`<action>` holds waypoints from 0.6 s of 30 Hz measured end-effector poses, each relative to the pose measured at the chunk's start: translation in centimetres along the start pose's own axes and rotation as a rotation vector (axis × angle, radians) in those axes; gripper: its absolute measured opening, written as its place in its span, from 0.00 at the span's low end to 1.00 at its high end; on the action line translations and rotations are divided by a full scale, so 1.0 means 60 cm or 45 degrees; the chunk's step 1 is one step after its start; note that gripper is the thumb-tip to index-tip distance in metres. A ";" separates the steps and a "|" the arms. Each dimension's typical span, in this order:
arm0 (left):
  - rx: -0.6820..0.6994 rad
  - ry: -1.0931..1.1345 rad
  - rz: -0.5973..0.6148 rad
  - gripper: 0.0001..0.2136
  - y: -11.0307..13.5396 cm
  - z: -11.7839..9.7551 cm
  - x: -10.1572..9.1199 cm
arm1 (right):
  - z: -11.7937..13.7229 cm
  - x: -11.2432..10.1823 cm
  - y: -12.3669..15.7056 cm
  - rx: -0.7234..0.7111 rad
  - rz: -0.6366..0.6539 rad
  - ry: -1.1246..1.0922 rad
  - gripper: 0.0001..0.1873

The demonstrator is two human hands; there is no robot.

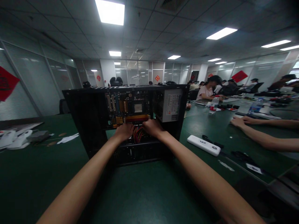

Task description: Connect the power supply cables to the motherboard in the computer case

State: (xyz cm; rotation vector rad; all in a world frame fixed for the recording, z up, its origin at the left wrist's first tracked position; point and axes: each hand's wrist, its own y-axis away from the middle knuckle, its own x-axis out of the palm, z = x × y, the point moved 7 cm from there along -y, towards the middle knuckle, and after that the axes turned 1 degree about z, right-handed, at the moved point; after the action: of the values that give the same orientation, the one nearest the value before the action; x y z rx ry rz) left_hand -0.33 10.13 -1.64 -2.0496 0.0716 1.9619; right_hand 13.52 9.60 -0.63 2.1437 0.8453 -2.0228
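Note:
An open black computer case (144,161) stands on the green table in front of me, its inside facing me. The motherboard (118,107) inside carries a bare square processor (138,108). Below the processor, a reddish memory stick (137,118) lies crosswise at the memory slots. My left hand (125,131) is closed at its left end, and my right hand (153,127) is closed at its right end. The fingertips are partly hidden. Between my hands hang red and yellow power cables (138,134). A silver power supply (172,105) sits at the upper right.
To the right lie a white power strip (203,145) and black cables (243,157). Another person's hands (240,121) rest on the table farther right, near a plastic bottle (213,105). Paper scraps (67,138) and a grey box (39,136) lie on the left.

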 end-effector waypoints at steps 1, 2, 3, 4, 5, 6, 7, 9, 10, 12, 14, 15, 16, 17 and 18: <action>0.010 -0.005 -0.006 0.23 0.000 0.000 0.000 | 0.000 0.000 0.000 0.001 0.001 0.000 0.18; 0.021 -0.009 -0.013 0.23 -0.001 -0.001 0.001 | 0.000 0.000 0.001 0.000 0.000 0.004 0.18; 0.030 -0.016 -0.019 0.23 -0.001 -0.002 0.001 | 0.000 0.000 0.001 -0.001 -0.001 0.009 0.18; 0.034 -0.023 -0.024 0.23 -0.001 -0.002 0.001 | -0.001 0.000 0.001 0.000 -0.001 0.014 0.18; 0.035 -0.032 -0.026 0.23 -0.002 -0.002 0.001 | -0.001 0.000 0.001 -0.001 0.001 0.020 0.18; 0.033 -0.043 -0.027 0.23 -0.003 -0.002 0.000 | 0.000 0.000 0.001 0.000 0.005 0.023 0.18; 0.030 -0.055 -0.025 0.23 -0.003 -0.003 0.000 | 0.000 0.001 0.000 -0.001 0.009 0.024 0.19; 0.023 -0.079 -0.026 0.24 -0.004 -0.004 0.000 | 0.000 0.001 0.000 0.000 0.012 0.021 0.19; 0.020 -0.089 -0.029 0.24 -0.003 -0.004 -0.001 | 0.001 0.001 0.000 0.001 0.012 0.019 0.19; 0.009 -0.097 -0.035 0.24 -0.003 -0.004 -0.001 | 0.001 0.000 0.001 0.004 0.006 0.017 0.19; 0.007 -0.085 -0.029 0.24 -0.002 -0.004 0.000 | 0.001 -0.002 0.003 0.008 -0.006 0.018 0.19; 0.013 -0.073 -0.022 0.24 -0.001 -0.004 0.000 | 0.001 -0.003 0.003 0.007 -0.015 0.018 0.18; 0.023 -0.061 -0.013 0.23 -0.001 -0.004 0.001 | 0.001 -0.005 0.004 0.007 -0.023 0.016 0.18; 0.032 -0.051 -0.007 0.23 0.000 -0.004 0.001 | 0.001 -0.006 0.004 0.006 -0.025 0.012 0.18; 0.039 -0.045 0.000 0.23 0.000 -0.005 0.001 | 0.000 -0.006 0.004 0.005 -0.021 0.006 0.18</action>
State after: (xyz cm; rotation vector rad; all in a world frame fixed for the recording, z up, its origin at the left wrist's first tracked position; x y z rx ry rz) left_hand -0.07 10.07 -1.72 -1.9947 0.0935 1.9838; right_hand 13.61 9.27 -0.39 2.1512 0.8630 -2.0300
